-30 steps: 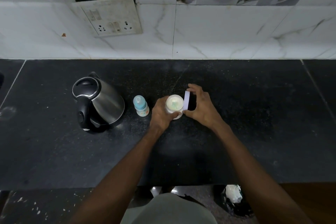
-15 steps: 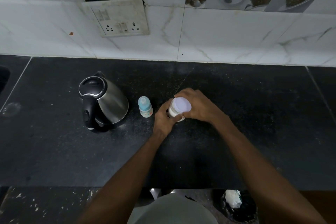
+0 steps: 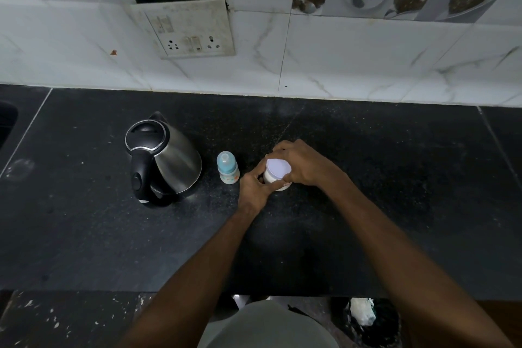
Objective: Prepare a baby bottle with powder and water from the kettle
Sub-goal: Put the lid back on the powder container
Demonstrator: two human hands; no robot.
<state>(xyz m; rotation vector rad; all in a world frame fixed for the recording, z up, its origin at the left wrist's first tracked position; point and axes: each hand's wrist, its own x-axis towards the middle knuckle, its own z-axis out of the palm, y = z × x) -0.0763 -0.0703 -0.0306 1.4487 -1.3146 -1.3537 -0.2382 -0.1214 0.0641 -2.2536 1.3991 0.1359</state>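
A small white powder jar stands on the black counter with its pale lid on top. My left hand grips the jar's side from the near left. My right hand curls over the lid from the right and grips its rim. A small baby bottle with a blue cap stands upright just left of the jar, apart from my hands. The steel kettle, with black lid and handle, sits further left.
A tiled wall with a socket plate rises behind the counter. A sink edge shows at the far left. Below the counter's front edge, a dark bin with a white bag stands on the floor.
One second ago my right hand held the lid upright beside the open jar. It has since laid the lid flat on the jar and now grips it there.
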